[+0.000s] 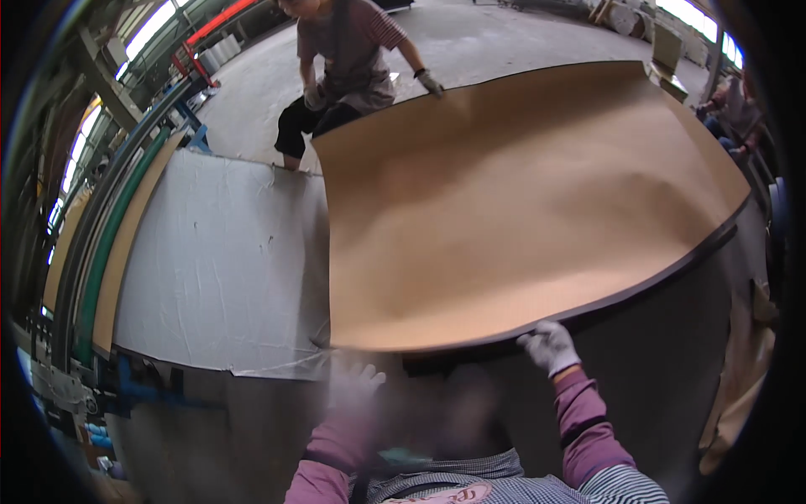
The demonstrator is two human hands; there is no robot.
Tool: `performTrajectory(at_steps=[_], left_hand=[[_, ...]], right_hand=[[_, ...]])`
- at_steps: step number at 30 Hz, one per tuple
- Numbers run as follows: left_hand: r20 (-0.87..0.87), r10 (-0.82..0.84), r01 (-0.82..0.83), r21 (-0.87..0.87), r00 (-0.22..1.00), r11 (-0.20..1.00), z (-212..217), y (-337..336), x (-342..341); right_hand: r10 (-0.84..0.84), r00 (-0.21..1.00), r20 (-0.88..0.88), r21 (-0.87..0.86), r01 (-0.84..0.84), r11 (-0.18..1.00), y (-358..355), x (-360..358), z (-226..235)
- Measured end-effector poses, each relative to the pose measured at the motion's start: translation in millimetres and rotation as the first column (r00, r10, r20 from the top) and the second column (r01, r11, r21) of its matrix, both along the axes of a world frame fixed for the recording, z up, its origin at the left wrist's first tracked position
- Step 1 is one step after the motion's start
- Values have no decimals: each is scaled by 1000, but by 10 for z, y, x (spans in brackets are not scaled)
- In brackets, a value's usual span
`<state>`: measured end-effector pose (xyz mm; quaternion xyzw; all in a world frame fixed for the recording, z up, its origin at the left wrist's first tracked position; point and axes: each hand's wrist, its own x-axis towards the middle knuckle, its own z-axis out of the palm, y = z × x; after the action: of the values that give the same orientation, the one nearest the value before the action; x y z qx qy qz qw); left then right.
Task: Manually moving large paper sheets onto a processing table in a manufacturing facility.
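Observation:
A large brown paper-like sheet [520,210] with a dark edge spreads across the middle and right, its surface bowed and rippled. My right hand [550,346], in a pale work glove, pinches its near edge. Close to the sheet's near left corner is my left hand [357,382], also gloved. Motion smears its fingers, so I cannot tell whether it touches the sheet. Across from me, a co-worker's gloved hand [430,82] holds the far edge. Left of the sheet lies a wrinkled white covered surface [222,260], partly hidden under it.
A machine with a long green roller [117,244] runs along the left side. The co-worker [353,59] stands beyond the sheet. Another person [735,113] is at the far right. Crumpled brown paper [743,378] hangs at the right, and grey floor [495,42] stretches behind.

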<state>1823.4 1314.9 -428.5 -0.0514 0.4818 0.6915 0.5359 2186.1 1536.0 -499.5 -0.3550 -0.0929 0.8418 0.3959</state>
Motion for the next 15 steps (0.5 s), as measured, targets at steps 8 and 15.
performTrajectory(at_steps=[8, 15], left_hand=[[-446, -231, -203, -731, 865, 651, -868, 184, -349], [-21, -211, 183, -411, 977, 893, -906, 506, -213]], right_hand=[[-116, 743, 659, -349, 438, 828, 73, -273, -1223], [-369, 644, 670, -108, 576, 810, 680, 714, -1056]])
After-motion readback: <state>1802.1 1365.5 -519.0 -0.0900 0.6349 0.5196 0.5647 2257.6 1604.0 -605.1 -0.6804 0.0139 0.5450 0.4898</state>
